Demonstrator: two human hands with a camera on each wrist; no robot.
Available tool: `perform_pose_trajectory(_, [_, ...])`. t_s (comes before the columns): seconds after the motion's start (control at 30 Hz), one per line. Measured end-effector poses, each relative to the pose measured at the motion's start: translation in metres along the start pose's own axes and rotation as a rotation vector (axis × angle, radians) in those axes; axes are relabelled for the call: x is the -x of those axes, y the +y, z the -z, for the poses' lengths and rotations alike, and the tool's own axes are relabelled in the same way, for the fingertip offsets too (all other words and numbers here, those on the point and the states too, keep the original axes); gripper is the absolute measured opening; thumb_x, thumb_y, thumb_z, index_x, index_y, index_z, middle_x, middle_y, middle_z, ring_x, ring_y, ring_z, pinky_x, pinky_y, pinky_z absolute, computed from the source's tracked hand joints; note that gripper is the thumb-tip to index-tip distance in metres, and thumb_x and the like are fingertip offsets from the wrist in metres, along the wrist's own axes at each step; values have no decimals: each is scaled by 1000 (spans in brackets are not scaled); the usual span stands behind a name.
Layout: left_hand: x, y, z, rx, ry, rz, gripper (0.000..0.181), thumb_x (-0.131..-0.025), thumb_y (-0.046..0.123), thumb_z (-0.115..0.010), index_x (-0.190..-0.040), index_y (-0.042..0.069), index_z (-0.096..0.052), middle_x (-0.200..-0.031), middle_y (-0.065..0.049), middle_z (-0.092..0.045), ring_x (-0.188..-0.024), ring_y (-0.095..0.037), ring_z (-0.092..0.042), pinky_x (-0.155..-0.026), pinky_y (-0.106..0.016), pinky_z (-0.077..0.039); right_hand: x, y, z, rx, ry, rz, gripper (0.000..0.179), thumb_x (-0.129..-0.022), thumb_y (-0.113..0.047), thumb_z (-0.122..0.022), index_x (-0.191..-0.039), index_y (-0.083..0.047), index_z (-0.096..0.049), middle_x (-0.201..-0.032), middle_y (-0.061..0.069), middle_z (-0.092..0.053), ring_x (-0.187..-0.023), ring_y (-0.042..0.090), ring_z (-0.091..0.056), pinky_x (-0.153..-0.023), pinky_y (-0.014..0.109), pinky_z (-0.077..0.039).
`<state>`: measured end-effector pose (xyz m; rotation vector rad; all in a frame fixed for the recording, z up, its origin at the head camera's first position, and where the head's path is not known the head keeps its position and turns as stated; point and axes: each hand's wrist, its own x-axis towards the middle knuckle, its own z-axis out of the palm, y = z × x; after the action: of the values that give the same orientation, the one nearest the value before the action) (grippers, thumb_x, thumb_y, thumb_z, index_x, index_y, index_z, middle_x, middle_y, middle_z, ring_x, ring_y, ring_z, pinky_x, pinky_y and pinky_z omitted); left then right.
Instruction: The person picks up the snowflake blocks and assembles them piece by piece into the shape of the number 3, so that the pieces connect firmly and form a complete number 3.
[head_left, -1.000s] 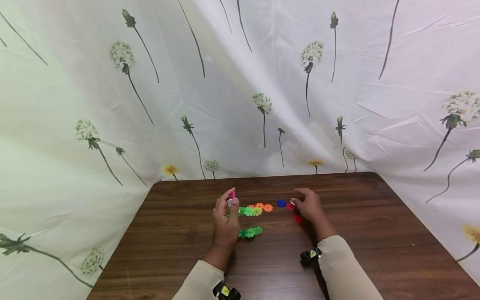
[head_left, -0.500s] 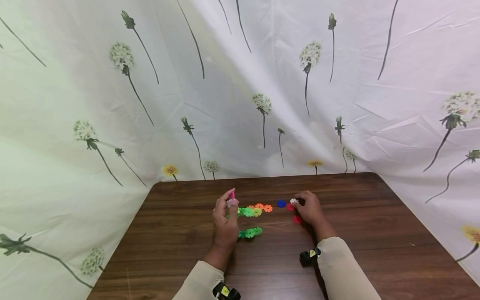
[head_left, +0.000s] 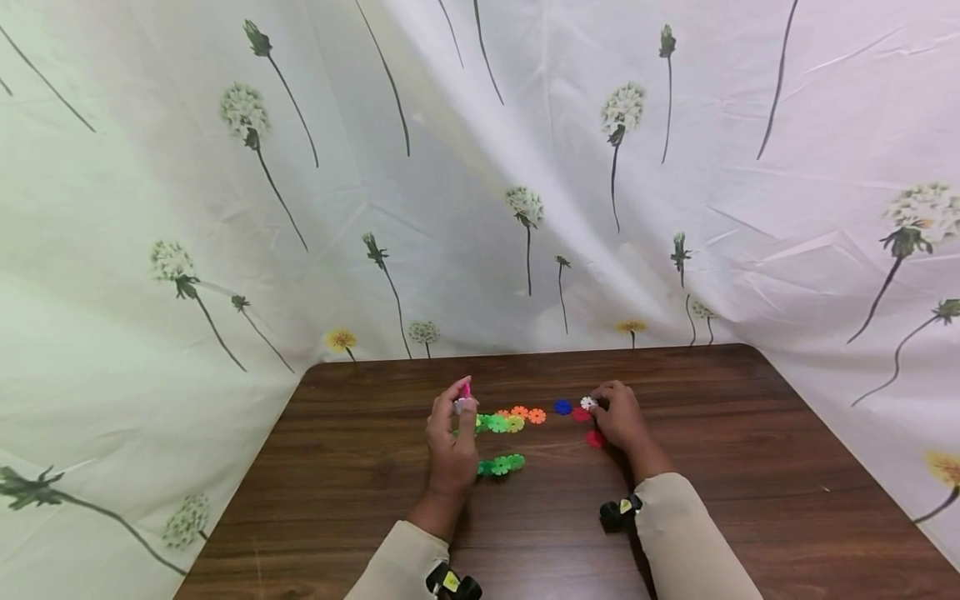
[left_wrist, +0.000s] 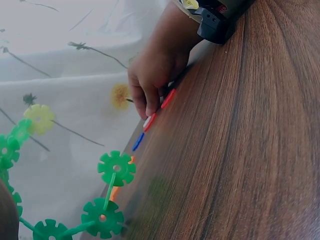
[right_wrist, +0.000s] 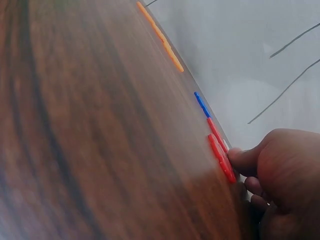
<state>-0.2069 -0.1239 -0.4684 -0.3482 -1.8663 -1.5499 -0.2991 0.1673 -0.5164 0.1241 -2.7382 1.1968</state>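
Observation:
My left hand [head_left: 452,446] is raised over the table, its fingers and thumb gripping linked plastic flower discs. A pink disc [head_left: 466,390] shows at its fingertips. Green notched discs [left_wrist: 102,218] form a curving chain in the left wrist view, ending in a yellow disc [left_wrist: 39,119]; part of it is hidden behind the hand. My right hand [head_left: 621,414] is down at the table, thumb and finger pinching the edge of a white disc [head_left: 588,402]. That white disc overlaps a red disc [head_left: 580,413]. A second red disc [head_left: 595,438] lies nearer, below the hand.
A blue disc [head_left: 562,407] lies left of the red one. Orange discs [head_left: 536,415] lie farther left, partly behind the green chain. The brown wooden table [head_left: 540,533] meets a flower-print cloth [head_left: 465,250] at its back. Black cameras [head_left: 619,514] sit on both wrists.
The right fingers have shifted slightly right, and more of the white disc shows than a second ago. The left hand and its chain are nearly still.

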Motion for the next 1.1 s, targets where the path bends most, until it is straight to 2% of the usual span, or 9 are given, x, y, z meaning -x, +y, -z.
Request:
perform_pose_trajectory(0.17, [0,1,-1,-10,-6,3,33,-112,12,-59,-144,2,-66,-135,-14,-70,-114,-16,-65,-100,-23,-54,0,-3,1,-20,2,-12,18,-100,3,-68,-115,9,-75,-133,26,-62,-131,46,-53,-113,61,-47])
perform_pose_trajectory(0.37, [-1,0,-2,-4,3,-15,33,-112,8,-58,-143,2,-66,-134,-14,-71,-113,-18,-66,-99,-24,-55,0,-4,1,-16,-7,-32,23,-103,-2,-70,-121,11,-74,-136,27,-61,-133,46,-52,-113,61,-48])
perform_pose_trajectory(0.6, [-2,1,-2,5,-2,-24,33,-112,8,-58,-143,5,-67,-133,-14,-71,-113,-22,-66,-99,-26,-55,-2,-4,3,5,-9,-47,23,-103,1,-67,-124,11,-71,-138,29,-60,-136,48,-49,-115,61,-46])
perform_pose_trajectory(0.77, [-2,1,-2,-4,-8,-29,33,-112,9,-58,-143,6,-67,-133,-15,-71,-113,-25,-66,-99,-20,-53,-2,-6,2,-22,12,-61,20,-101,6,-68,-121,6,-65,-124,28,-65,-122,44,-57,-106,56,-50])
perform_pose_trajectory(0.9, [-1,0,-2,-18,-10,-34,32,-112,9,-59,-143,5,-67,-132,-16,-71,-113,-20,-66,-99,-21,-54,0,-7,2,-64,23,-87,21,-100,7,-69,-120,0,-62,-114,24,-70,-107,36,-65,-96,48,-52])
perform_pose_trajectory(1.1, [0,1,-2,-24,-12,-33,32,-112,9,-59,-143,5,-67,-129,-15,-71,-113,-12,-64,-98,-27,-55,2,-6,3,-75,16,-91,18,-104,4,-67,-120,-3,-65,-114,20,-71,-103,31,-65,-91,45,-53])
